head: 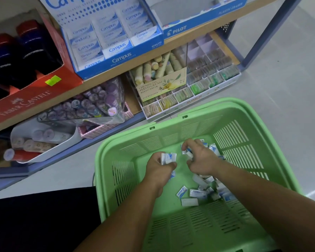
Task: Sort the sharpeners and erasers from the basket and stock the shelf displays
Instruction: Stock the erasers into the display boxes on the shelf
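Note:
A green plastic basket (127, 160) stands on the floor in front of the shelf. Both my hands are inside it. My left hand (159, 170) grips a small stack of white-and-blue Pilot erasers (168, 158). My right hand (201, 159) pinches another eraser (187, 152) just to the right of that stack. Several loose erasers (198, 194) lie on the basket floor under and behind my right forearm. On the shelf above, the blue Pilot eraser display box (195, 26) stands nearly empty.
The blue Campus eraser box (116, 51) sits left of the Pilot box, and a red Faber-Castell box (25, 99) further left. Below are a hand cream display (160, 84), a compartment tray (207, 77) and tape rolls (91, 104). Grey floor (280, 70) lies to the right.

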A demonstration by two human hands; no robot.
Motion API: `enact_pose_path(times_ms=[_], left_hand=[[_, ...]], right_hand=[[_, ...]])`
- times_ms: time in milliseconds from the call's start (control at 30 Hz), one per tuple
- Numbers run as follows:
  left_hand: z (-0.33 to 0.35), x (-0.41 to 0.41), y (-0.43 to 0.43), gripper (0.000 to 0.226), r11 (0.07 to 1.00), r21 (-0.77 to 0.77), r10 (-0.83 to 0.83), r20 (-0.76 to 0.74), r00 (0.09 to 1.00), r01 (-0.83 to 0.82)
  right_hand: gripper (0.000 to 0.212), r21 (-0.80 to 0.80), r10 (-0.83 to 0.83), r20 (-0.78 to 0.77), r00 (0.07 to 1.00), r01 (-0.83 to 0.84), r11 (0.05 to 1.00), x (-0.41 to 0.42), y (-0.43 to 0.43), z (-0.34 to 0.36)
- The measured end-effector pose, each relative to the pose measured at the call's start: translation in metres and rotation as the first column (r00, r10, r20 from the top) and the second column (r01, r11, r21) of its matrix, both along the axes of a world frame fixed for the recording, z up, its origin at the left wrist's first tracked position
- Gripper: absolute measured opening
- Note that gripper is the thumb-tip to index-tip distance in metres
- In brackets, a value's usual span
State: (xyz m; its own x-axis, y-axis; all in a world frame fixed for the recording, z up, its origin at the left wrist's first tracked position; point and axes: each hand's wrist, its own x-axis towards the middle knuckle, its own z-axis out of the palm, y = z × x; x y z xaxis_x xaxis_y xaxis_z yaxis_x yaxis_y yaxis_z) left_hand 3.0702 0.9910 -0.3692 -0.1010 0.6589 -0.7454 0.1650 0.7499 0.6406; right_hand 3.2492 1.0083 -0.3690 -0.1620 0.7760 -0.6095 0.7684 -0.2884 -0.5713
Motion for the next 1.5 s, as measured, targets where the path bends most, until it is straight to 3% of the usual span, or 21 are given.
enact_pose_path(times_ms=[100,200,333,500,633,733,800,900,1033,1200,1367,1500], left_hand=[[0.011,0.002,0.007,0.02,1.0,-0.024,-0.001,0.106,0.994,0.004],[0.027,0.0,0.014,0.014,0.998,-0.053,-0.004,0.204,0.979,0.015],[0.062,-0.004,0.02,0.024,0.991,-0.069,-0.089,0.287,0.954,0.113],[0.124,0.002,0.03,0.029,0.978,-0.008,-0.187,0.393,0.9,0.206],[0.192,0.001,0.043,0.03,0.932,0.094,-0.36,0.363,0.86,0.35],[0.251,-0.011,0.063,0.057,0.861,0.164,-0.508,0.262,0.821,0.481],[0.291,-0.018,0.077,0.045,0.807,0.21,-0.585,0.168,0.793,0.551],[0.338,-0.027,0.091,0.041,0.791,0.271,-0.593,0.123,0.796,0.548],[0.356,-0.038,0.103,0.038,0.808,0.264,-0.548,0.01,0.836,0.526],[0.352,-0.047,0.111,0.031,0.838,0.26,-0.51,0.062,0.858,0.479],[0.346,-0.049,0.123,0.05,0.878,0.256,-0.444,0.123,0.888,0.404],[0.344,-0.041,0.128,0.036,0.902,0.304,-0.382,0.227,0.896,0.307]], right_hand=[[0.064,-0.141,-0.105,-0.148,0.984,0.084,0.986,0.005,0.01,0.03],[0.048,-0.234,-0.17,-0.22,0.96,0.117,0.965,0.011,0.017,0.064],[0.024,-0.255,-0.164,-0.296,0.941,0.087,0.963,0.02,0.017,0.109],[0.033,-0.242,-0.191,-0.36,0.913,0.107,0.964,0.036,0.026,0.192],[0.033,-0.176,-0.267,-0.39,0.881,0.213,0.961,0.044,0.032,0.257],[0.033,-0.112,-0.331,-0.447,0.831,0.315,0.943,0.042,0.035,0.297],[0.029,-0.098,-0.368,-0.5,0.784,0.371,0.923,0.037,0.036,0.318],[0.027,-0.119,-0.382,-0.591,0.71,0.392,0.912,0.022,0.038,0.344],[0.028,-0.104,-0.401,-0.613,0.681,0.433,0.895,-0.004,0.048,0.36],[0.023,-0.142,-0.435,-0.583,0.686,0.441,0.886,-0.024,0.061,0.352],[0.028,-0.193,-0.391,-0.576,0.718,0.345,0.919,-0.031,0.073,0.339],[0.023,-0.212,-0.354,-0.628,0.693,0.286,0.934,-0.045,0.083,0.332]])
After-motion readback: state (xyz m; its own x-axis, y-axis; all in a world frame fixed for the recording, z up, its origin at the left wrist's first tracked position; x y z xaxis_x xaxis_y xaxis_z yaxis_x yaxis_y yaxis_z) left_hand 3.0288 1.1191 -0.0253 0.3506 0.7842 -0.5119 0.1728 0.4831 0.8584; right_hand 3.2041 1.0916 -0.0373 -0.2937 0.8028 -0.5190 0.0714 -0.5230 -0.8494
